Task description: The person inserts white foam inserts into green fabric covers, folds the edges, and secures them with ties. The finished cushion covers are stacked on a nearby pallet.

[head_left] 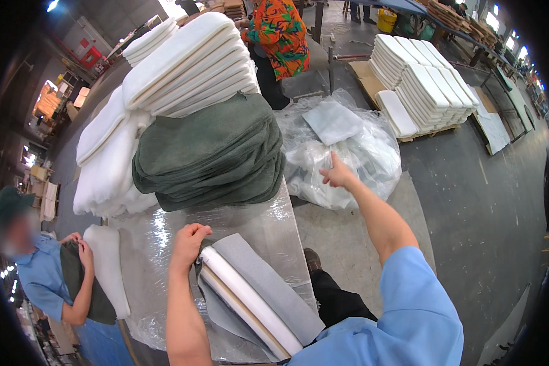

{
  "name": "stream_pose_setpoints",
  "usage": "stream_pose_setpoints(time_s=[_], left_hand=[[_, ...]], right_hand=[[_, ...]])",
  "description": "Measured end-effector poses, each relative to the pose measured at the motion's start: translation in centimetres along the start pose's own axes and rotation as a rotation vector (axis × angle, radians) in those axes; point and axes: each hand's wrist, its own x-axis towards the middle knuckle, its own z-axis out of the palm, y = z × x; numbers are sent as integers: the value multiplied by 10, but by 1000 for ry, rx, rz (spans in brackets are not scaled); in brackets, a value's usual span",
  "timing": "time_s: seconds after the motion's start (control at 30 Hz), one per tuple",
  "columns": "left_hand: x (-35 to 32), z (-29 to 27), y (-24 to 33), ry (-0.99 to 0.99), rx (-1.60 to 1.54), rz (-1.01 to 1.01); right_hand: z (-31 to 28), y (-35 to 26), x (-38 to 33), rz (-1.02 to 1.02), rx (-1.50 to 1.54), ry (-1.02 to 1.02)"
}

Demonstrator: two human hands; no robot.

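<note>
On the plastic-wrapped table before me lies a fabric cover (241,259), its grey inner side showing, with a rolled or folded white pad (250,293) along it. My left hand (191,244) is closed at the cover's far left corner, fingers bent together on its dark edge. My right hand (338,174) reaches out to the right, index finger stretched and the other fingers partly bent, with nothing visible in it. Just beyond it sits a heap of clear plastic bags (372,146); whether the hand touches it I cannot tell. A folded translucent sheet (332,122) tops the heap.
Dark green fabric covers (207,143) are piled on the table (262,219), before tall stacks of white pads (183,61). At left a co-worker (46,274) holds green fabric beside a white pad. Another person (280,39) stands behind. More white pads (424,79) sit on a pallet.
</note>
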Motion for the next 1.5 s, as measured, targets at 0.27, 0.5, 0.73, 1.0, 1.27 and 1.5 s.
stream_pose_setpoints(time_s=[0.27, 0.5, 0.73, 1.0, 1.27, 1.5], left_hand=[[4, 8, 5, 29, 87, 3], [3, 13, 9, 145, 228, 53], [6, 23, 17, 206, 58, 98], [25, 24, 9, 39, -938, -67], [58, 1, 28, -285, -680, -282], [67, -20, 55, -486, -540, -307]], right_hand=[[-39, -9, 20, 172, -456, -29], [-51, -10, 28, 260, -559, -13], [25, -46, -4, -476, -243, 115], [170, -153, -149, -999, 387, -717], [205, -168, -136, -1146, 170, -766], [217, -177, -142, -1091, 179, -909]])
